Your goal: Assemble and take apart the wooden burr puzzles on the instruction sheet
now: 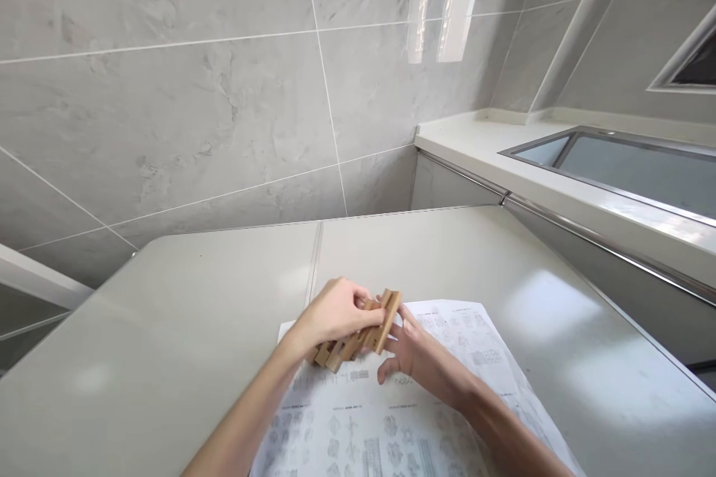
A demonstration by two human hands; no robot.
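My left hand (335,313) is closed around a bundle of several notched wooden bars (363,332), held side by side just above the table. My right hand (417,358) is beside it with fingers stretched out, the fingertips touching the right end of the bars. Both hands hover over a large printed sheet (391,417) with small diagrams, which lies flat on the pale grey table (195,328).
A grey tiled wall (224,89) rises right behind the table. To the right stands a white counter (492,141) with a sunken steel sink (626,160). A narrow gap separates table and counter. A seam (314,257) runs across the tabletop.
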